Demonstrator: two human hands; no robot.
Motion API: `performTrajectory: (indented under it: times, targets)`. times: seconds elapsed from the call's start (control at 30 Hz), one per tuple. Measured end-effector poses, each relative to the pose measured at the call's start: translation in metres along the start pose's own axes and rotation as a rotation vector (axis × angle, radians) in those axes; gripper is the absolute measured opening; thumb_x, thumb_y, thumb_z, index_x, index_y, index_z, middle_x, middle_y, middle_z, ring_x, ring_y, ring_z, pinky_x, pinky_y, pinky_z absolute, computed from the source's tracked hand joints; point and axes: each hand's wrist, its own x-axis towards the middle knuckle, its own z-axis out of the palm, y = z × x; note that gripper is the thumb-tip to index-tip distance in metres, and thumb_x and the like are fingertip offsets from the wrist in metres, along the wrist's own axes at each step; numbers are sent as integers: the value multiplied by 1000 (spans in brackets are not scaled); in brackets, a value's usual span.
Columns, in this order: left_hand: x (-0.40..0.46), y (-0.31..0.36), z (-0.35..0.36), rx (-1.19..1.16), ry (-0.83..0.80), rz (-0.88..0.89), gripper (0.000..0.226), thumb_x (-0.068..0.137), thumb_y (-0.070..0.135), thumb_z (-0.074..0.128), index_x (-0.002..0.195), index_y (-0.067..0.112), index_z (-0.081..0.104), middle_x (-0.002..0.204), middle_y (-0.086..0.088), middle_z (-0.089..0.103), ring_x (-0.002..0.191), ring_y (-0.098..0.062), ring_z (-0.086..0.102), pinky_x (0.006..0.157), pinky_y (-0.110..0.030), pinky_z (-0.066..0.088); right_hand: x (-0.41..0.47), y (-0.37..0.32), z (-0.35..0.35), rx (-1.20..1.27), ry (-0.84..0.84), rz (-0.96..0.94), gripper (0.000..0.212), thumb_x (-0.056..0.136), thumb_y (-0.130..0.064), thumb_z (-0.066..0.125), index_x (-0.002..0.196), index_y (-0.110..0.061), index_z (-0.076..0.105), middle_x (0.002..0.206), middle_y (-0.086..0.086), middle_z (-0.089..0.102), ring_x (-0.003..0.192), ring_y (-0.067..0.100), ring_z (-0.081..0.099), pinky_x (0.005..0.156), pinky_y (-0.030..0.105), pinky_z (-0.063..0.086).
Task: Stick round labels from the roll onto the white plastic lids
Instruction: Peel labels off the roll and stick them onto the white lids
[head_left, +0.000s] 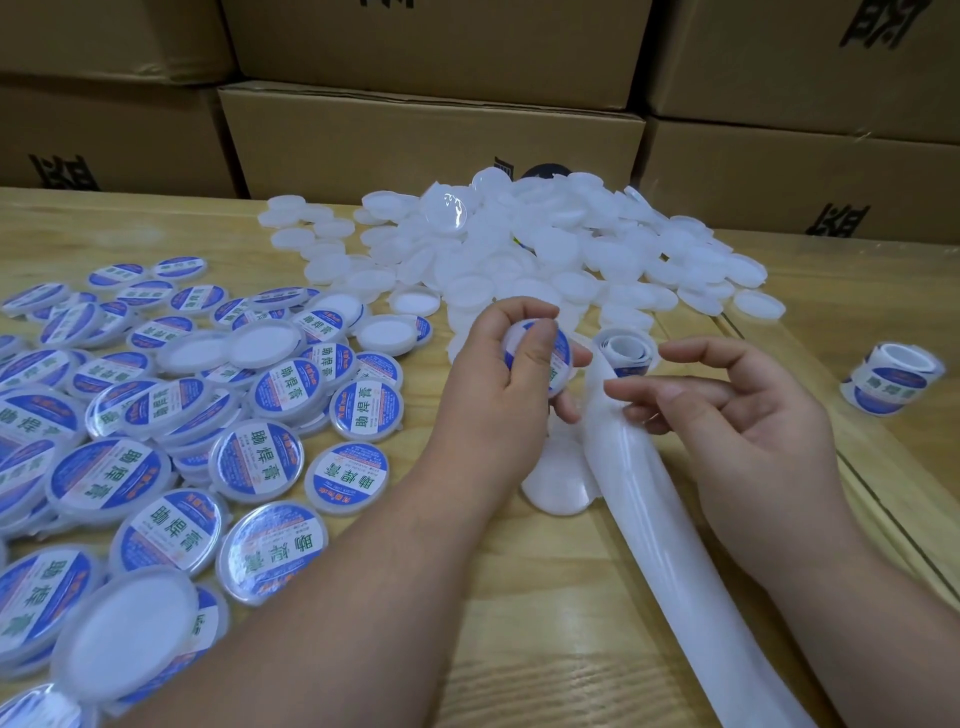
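Resting in left hand (498, 384): lid (537, 358)

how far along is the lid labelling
Done: a spread of labelled lids lies at the left. In hand: the left hand presses a label onto a lid; the right hand touches the backing strip. Left: a large pile of blank lids waits behind.
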Motion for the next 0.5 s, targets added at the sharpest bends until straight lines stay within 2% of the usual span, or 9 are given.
performTrajectory:
  times: [0.07, 0.2, 0.3, 0.4, 0.5]
  targets:
    - [1, 0, -1, 11, 11, -13, 9, 103, 23, 55, 106, 32, 55, 92, 2, 75, 55, -18, 62, 58, -30, 52, 0, 0, -1, 3, 13, -9, 26, 97, 6, 54, 105, -17, 62, 86, 1, 80, 82, 16, 75, 75, 17, 55]
    - [0, 0, 0, 69, 42, 12, 29, 95, 20, 68, 102, 44, 54, 96, 5, 72, 61, -14, 68, 59, -21, 50, 1, 1, -1, 15, 19, -12, 24, 97, 6, 54, 105, -15, 61, 85, 2, 80, 81, 15, 74, 74, 16, 54]
    - [0, -1, -1, 69, 39, 28, 41, 100, 9, 57, 107, 49, 48, 102, 13, 70, 70, -10, 68, 62, -22, 51, 1, 2, -1, 9, 23, -18, 24, 97, 6, 54, 104, -16, 61, 84, 2, 80, 79, 14, 73, 73, 16, 54]
    - [0, -1, -1, 36, 66, 12, 47, 102, 7, 48, 111, 52, 41, 110, 13, 65, 78, -7, 68, 64, -24, 55, 0, 3, -1, 7, 26, -17, 25, 97, 6, 54, 103, -17, 61, 84, 1, 79, 79, 14, 73, 74, 16, 54]
    - [1, 0, 0, -48, 98, -29, 45, 95, 10, 50, 110, 51, 38, 116, 10, 63, 79, -7, 68, 69, -27, 56, 0, 4, -2, 0, 22, -15, 25, 97, 6, 53, 104, -18, 62, 84, 2, 79, 80, 15, 73, 75, 17, 54]
